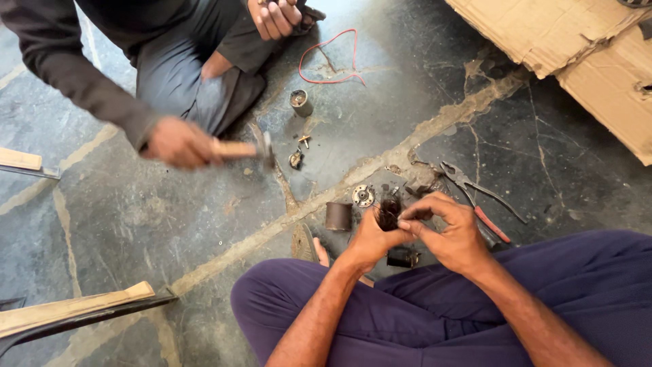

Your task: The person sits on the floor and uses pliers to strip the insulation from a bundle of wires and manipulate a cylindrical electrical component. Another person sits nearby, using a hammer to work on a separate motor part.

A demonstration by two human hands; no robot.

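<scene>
I sit on the floor in purple trousers, both hands raised together in front of my knees. My left hand (pixel 372 239) grips a small dark motor part with a coil of copper wire (pixel 388 212). My right hand (pixel 449 231) pinches at the top of that same part with its fingertips. Just beyond my hands lie a dark metal cylinder (pixel 338 216), a round toothed disc (pixel 363 196) and a small black block (pixel 402 257).
Red-handled pliers (pixel 483 201) lie right of my hands. Opposite me a person in dark clothes holds a wooden-handled hammer (pixel 244 149) over small parts (pixel 297 158). A small cylinder (pixel 300 102), red wire (pixel 331 60), cardboard (pixel 577 41) and wooden pieces (pixel 75 309) lie around.
</scene>
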